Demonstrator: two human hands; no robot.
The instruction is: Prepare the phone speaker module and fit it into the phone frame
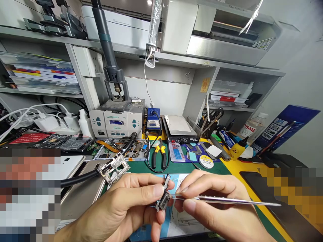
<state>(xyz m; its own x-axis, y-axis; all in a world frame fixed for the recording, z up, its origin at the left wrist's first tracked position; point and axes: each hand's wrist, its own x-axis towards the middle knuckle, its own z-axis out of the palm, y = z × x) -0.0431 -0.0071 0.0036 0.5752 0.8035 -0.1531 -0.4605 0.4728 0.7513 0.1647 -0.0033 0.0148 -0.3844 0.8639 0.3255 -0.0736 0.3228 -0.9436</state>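
Above green mat point(138, 167): pinches part point(164, 201) in left hand point(133, 200), likely to steady it; grips tweezers point(232, 201) pen-like in right hand point(219, 215), close to part, presumably for fine control.

Two bare hands: one left hand point(133, 203), one right hand point(219, 196). One small dark part point(164, 201), one slim metal tool point(234, 201). One pair of pliers point(164, 158), one round tin point(206, 161), one hot-air station point(118, 124). Four bottles: one yellow bottle point(236, 150), one clear bottle point(254, 124), two white bottles point(85, 124). Loose pieces point(140, 148) in tray point(135, 159): too jumbled to count.
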